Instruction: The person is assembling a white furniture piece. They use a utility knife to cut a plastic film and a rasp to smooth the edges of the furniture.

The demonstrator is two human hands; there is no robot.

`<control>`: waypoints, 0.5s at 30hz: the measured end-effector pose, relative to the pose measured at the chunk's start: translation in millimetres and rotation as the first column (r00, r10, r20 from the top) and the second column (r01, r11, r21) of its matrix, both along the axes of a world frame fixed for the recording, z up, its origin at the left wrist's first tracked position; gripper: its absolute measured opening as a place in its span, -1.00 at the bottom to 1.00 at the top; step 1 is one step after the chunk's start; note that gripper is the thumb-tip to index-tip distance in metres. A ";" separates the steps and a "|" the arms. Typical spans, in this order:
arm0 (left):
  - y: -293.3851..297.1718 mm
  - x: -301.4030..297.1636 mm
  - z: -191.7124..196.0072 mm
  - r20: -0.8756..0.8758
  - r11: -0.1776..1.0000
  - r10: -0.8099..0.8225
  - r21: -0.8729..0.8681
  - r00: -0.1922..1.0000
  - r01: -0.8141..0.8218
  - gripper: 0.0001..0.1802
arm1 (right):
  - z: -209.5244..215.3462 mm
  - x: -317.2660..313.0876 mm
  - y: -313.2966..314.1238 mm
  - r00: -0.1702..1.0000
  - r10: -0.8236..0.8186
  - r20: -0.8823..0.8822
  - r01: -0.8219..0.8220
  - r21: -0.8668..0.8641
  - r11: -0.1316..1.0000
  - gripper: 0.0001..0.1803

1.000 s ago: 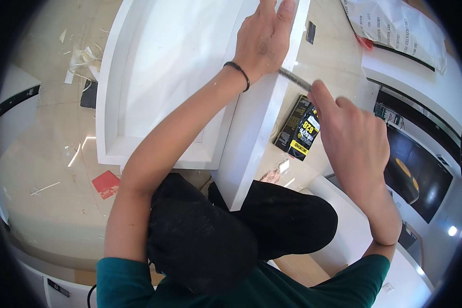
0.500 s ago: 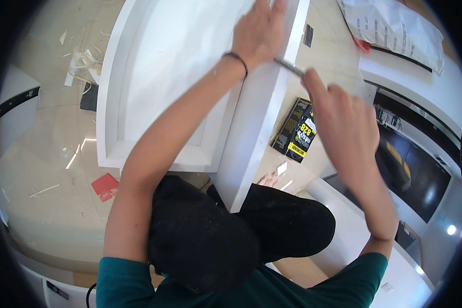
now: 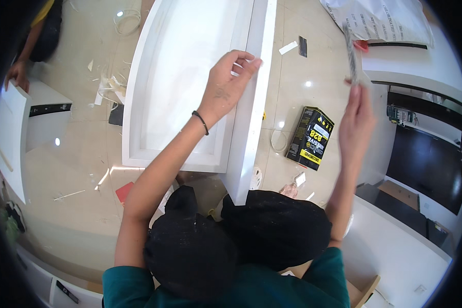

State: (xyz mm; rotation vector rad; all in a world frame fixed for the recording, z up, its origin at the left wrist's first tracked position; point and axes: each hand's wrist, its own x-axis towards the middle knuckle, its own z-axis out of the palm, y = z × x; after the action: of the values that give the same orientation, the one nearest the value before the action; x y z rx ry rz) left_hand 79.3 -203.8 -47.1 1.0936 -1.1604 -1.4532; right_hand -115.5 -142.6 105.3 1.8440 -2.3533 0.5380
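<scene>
Glossy beige tile floor, littered with scraps. A white framed panel lies top centre. The left hand rests on its right edge, fingers curled pinching the rim. The right hand, upper right, is raised, gripping a thin blurred strip. A black and yellow can lies between them.

Left hand reaches forward with fingers curled, while right hand is raised, blurred.
</scene>
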 end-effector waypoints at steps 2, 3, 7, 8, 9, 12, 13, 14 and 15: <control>5.5 -7.2 9.3 0.143 0.994 0.028 -0.107 0.989 -0.012 -0.73 | -57.8 -33.7 39.7 0.988 -0.080 0.132 0.081 -0.007 0.997 -0.66; 6.8 -11.5 11.5 0.150 0.997 0.016 -0.079 0.989 -0.005 -0.75 | -89.3 -50.3 61.6 0.982 -0.064 0.177 0.075 -0.059 0.995 -0.66; 5.2 -10.9 12.4 0.221 1.000 -0.003 0.018 0.975 -0.001 -0.80 | -172.7 -47.8 141.5 0.915 -0.240 0.325 0.162 0.250 0.955 -0.62; 5.1 -5.4 10.9 0.249 0.999 0.002 0.042 0.968 -0.013 -0.80 | -190.1 -38.8 152.7 0.901 -0.280 0.331 0.156 0.357 0.921 -0.62; 3.7 -7.3 10.8 0.263 1.000 0.004 0.029 0.965 -0.012 -0.81 | -199.3 -31.9 163.6 0.892 -0.330 0.310 0.165 0.456 0.874 -0.61; -2.9 -12.4 5.1 0.329 0.999 0.037 -0.006 0.944 -0.037 -0.82 | -230.2 -16.7 188.2 0.871 -0.371 0.322 0.160 0.528 0.834 -0.62; -5.7 -13.1 -0.2 0.365 0.998 0.065 -0.017 0.929 -0.063 -0.81 | -239.9 -10.7 195.0 0.857 -0.370 0.358 0.144 0.524 0.840 -0.62; -9.6 -10.1 -2.8 0.407 0.995 0.099 -0.029 0.908 -0.096 -0.80 | -251.4 -3.5 200.9 0.842 -0.364 0.399 0.119 0.520 0.846 -0.63; -18.2 -9.2 1.5 0.347 0.991 0.117 0.024 0.930 -0.134 -0.79 | -261.7 -1.8 207.2 0.826 -0.365 0.430 0.112 0.509 0.853 -0.63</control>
State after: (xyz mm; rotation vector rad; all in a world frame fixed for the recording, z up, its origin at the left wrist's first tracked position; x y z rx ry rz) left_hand 70.1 -222.0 -45.6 1.4724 -1.2745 -1.2240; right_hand -117.2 64.6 -156.4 1.6460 -3.2813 0.5161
